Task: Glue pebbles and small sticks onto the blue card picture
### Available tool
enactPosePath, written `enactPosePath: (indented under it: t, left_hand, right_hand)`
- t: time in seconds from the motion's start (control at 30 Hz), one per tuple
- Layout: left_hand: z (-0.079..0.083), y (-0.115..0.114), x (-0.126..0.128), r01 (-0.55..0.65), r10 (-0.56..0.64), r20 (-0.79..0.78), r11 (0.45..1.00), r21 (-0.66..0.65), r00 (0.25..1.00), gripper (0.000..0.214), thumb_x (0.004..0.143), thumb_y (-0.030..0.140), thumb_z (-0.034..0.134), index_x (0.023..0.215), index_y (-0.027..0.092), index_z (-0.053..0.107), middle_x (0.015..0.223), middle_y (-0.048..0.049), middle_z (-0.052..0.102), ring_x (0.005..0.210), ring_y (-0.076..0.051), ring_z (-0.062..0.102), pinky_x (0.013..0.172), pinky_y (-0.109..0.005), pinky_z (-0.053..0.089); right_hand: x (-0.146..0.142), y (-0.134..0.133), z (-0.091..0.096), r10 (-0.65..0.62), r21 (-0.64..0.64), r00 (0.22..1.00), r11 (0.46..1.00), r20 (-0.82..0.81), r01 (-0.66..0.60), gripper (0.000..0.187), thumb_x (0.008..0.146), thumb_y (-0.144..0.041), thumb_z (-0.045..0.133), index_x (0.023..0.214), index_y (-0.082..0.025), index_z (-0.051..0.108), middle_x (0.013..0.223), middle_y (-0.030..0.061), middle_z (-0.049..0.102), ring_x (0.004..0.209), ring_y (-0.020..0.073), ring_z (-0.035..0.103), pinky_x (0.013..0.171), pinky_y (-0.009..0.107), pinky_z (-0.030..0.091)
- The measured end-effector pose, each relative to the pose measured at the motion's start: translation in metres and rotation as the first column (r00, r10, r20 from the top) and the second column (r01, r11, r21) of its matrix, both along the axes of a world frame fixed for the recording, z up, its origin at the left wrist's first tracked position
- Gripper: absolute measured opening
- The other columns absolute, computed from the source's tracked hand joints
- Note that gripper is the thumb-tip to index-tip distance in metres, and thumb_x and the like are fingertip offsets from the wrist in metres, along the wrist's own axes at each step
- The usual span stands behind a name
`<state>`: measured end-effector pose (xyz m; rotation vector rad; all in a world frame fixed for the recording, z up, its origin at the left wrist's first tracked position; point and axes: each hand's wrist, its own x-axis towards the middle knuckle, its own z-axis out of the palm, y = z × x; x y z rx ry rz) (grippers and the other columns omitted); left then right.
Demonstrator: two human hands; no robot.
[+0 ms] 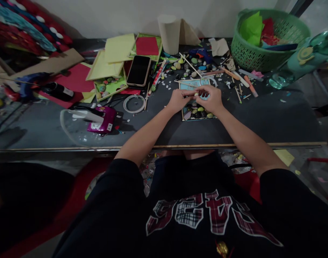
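Both my hands meet above a small light-blue framed panel (190, 84) with colored pebbles (198, 114) along its near part. My left hand (180, 100) comes in from the left, its fingers closed and pointing right; what they hold, if anything, is hidden. At the fingertips shows a small pale yellow pebble (196, 94), pinched by my right hand (211, 98). The hands cover the middle of the panel. Just beyond it lie a thin wooden stick (190, 65), a clear ring of tape (209, 81) and loose pebbles (177, 65).
A phone (138, 71), framed paper panels (103, 66) and a purple power adapter (101, 120) lie left. Behind stands a white paper cup (169, 36). A green basket (260, 59) and a teal bottle (295, 66) stand right. A blue glue gun (29, 84) lies far left.
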<state>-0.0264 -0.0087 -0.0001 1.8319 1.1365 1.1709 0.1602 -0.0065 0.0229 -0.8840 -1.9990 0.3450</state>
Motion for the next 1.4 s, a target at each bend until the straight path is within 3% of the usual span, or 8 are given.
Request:
enactPosePath:
  t: [0.13, 0.27, 0.5, 0.67, 0.8, 1.07, 1.23, 1.4]
  left_hand:
    - [0.009, -0.005, -0.001, -0.007, 0.015, -0.167, 0.999, 0.050, 0.986, 0.023, 0.081, 0.015, 0.068, 0.099, 0.020, 0.081, 0.098, -0.0031, 0.080, 0.093, -0.019, 0.074, 0.088, -0.029, 0.056]
    - [0.011, -0.005, 0.000, 0.008, 0.017, -0.245, 0.995, 0.102, 0.969, 0.029, 0.081, 0.019, 0.070, 0.110, 0.019, 0.076, 0.095, -0.0031, 0.079, 0.082, -0.016, 0.070, 0.078, -0.026, 0.054]
    - [0.005, -0.003, -0.002, 0.009, 0.075, -0.339, 0.971, 0.238, 0.938, 0.024, 0.096, 0.029, 0.059, 0.114, 0.020, 0.071, 0.092, -0.0054, 0.073, 0.081, -0.017, 0.066, 0.079, -0.028, 0.051]
    - [0.006, -0.005, -0.002, 0.090, 0.048, -0.449, 0.956, 0.280, 0.892, 0.027, 0.101, 0.033, 0.049, 0.093, 0.017, 0.069, 0.088, -0.0077, 0.069, 0.089, -0.021, 0.066, 0.081, -0.032, 0.051]
    - [0.007, -0.008, 0.001, 0.106, 0.058, -0.493, 0.949, 0.298, 0.868, 0.031, 0.104, 0.033, 0.042, 0.097, 0.015, 0.066, 0.095, -0.0110, 0.068, 0.098, -0.024, 0.066, 0.087, -0.035, 0.051]
    - [0.007, -0.011, 0.001, 0.049, 0.086, -0.434, 0.956, 0.289, 0.897, 0.031, 0.102, 0.040, 0.043, 0.100, 0.021, 0.068, 0.101, -0.0100, 0.069, 0.100, -0.023, 0.066, 0.089, -0.034, 0.051]
    - [0.010, -0.012, 0.003, 0.060, 0.084, -0.506, 0.963, 0.262, 0.858, 0.031, 0.103, 0.034, 0.042, 0.099, 0.018, 0.068, 0.101, -0.0127, 0.068, 0.097, -0.024, 0.065, 0.086, -0.035, 0.050]
    - [0.010, -0.012, 0.005, 0.053, 0.109, -0.550, 0.961, 0.271, 0.828, 0.027, 0.101, 0.031, 0.047, 0.099, 0.016, 0.069, 0.096, -0.0104, 0.068, 0.097, -0.021, 0.065, 0.084, -0.031, 0.051]
  right_hand:
    - [0.001, 0.001, 0.002, -0.028, -0.005, 0.997, 1.000, 0.068, 0.029, 0.022, 0.073, -0.025, 0.063, 0.092, -0.020, 0.074, 0.076, 0.0014, 0.067, 0.068, 0.0161, 0.058, 0.070, 0.033, 0.051]
    - [0.000, 0.001, 0.004, -0.047, -0.049, 0.998, 0.998, 0.036, 0.049, 0.020, 0.080, -0.033, 0.064, 0.093, -0.020, 0.072, 0.077, 0.0020, 0.068, 0.068, 0.0164, 0.058, 0.070, 0.034, 0.052]
    - [0.002, 0.002, 0.008, 0.096, -0.074, 0.995, 0.992, -0.031, -0.098, 0.042, 0.090, -0.062, 0.057, 0.109, -0.025, 0.062, 0.101, 0.0054, 0.067, 0.089, 0.0212, 0.062, 0.080, 0.041, 0.056]
    - [0.008, 0.006, 0.008, 0.222, -0.085, 0.973, 0.972, 0.057, -0.217, 0.036, 0.096, -0.059, 0.052, 0.109, -0.026, 0.057, 0.100, 0.0039, 0.065, 0.090, 0.0219, 0.062, 0.091, 0.048, 0.053]
    - [0.010, 0.009, 0.008, 0.309, -0.125, 0.951, 0.944, 0.026, -0.304, 0.038, 0.096, -0.058, 0.053, 0.116, -0.026, 0.050, 0.095, 0.0016, 0.063, 0.085, 0.0206, 0.062, 0.089, 0.047, 0.054]
    - [0.009, 0.007, 0.008, 0.286, -0.147, 0.956, 0.950, 0.058, -0.275, 0.031, 0.098, -0.053, 0.051, 0.114, -0.027, 0.046, 0.099, 0.0026, 0.062, 0.084, 0.0199, 0.061, 0.082, 0.044, 0.056]
    - [0.011, 0.004, 0.017, 0.244, -0.189, 0.961, 0.958, 0.129, -0.217, 0.029, 0.096, -0.053, 0.055, 0.108, -0.027, 0.051, 0.101, 0.0033, 0.063, 0.087, 0.0210, 0.062, 0.085, 0.045, 0.056]
    - [0.014, 0.004, 0.021, 0.315, -0.229, 0.944, 0.930, 0.102, -0.286, 0.031, 0.095, -0.054, 0.058, 0.109, -0.027, 0.050, 0.099, 0.0028, 0.061, 0.084, 0.0195, 0.060, 0.082, 0.044, 0.056]
